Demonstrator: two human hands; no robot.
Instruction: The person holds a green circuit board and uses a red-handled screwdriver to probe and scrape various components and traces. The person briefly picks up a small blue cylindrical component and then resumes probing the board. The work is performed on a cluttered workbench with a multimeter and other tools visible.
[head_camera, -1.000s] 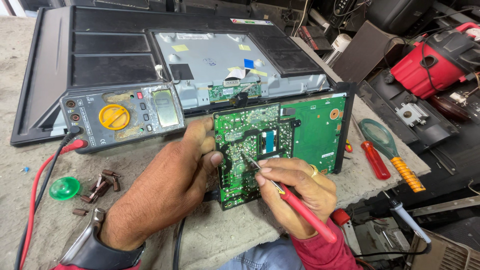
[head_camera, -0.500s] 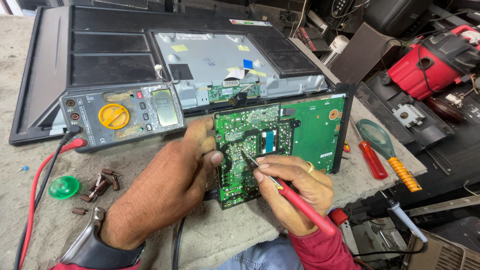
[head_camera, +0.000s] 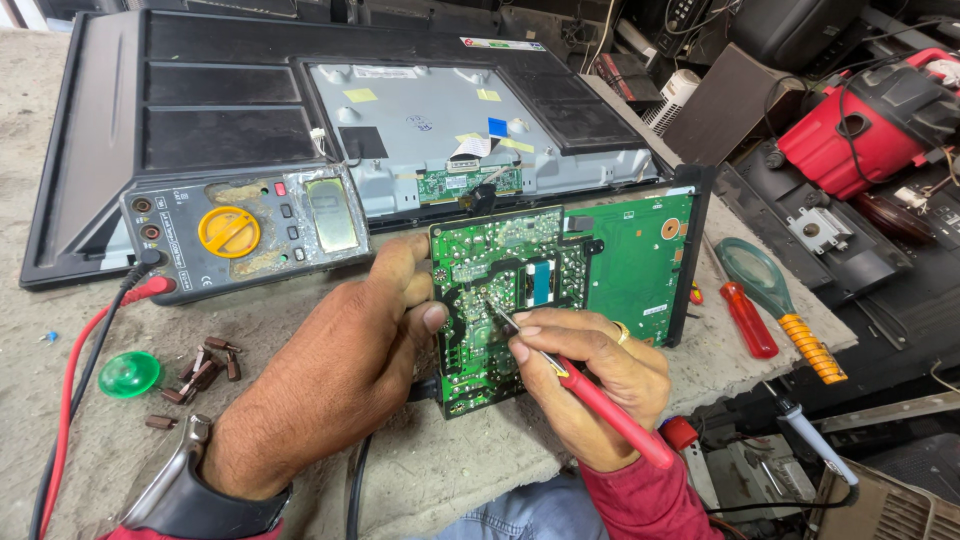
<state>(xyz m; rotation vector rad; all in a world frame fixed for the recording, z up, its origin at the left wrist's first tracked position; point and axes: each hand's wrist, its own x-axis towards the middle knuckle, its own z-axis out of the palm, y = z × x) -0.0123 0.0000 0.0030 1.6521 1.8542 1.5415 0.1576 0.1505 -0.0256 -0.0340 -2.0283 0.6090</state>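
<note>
So the green circuit board (head_camera: 560, 290) sits propped up on the concrete bench (head_camera: 470, 470), tilted toward the camera, its right end backed by a black frame edge. Everything else I'll place off that board.

The red probe (head_camera: 600, 405) has its metal tip touching the solder side near the board's middle. The right hand (head_camera: 585, 385) is curled closed around the probe's red handle like a pen, ring on one finger, and it covers the board's lower right corner. The left hand (head_camera: 330, 385) is wrapped around the board's left edge, thumb up against the front face, fingers hidden behind, so it blocks that whole side. There's a dark watch on that wrist.

Just left of the board and a bit above lies a grey multimeter (head_camera: 240, 230) with a yellow dial, a red lead (head_camera: 90, 350) running from it down the bench. Behind the board is an opened flat-screen back panel (head_camera: 230, 110) with its bare metal plate showing. Further left and lower, a small green cap (head_camera: 128, 373) and a few brown bits (head_camera: 205, 368) lie scattered.

Right of the board: a red-handled screwdriver (head_camera: 745, 318) and a magnifier with an orange grip (head_camera: 785, 305), side by side. Well beyond those, past the bench edge, sits a red machine (head_camera: 860, 130) among clutter.
</note>
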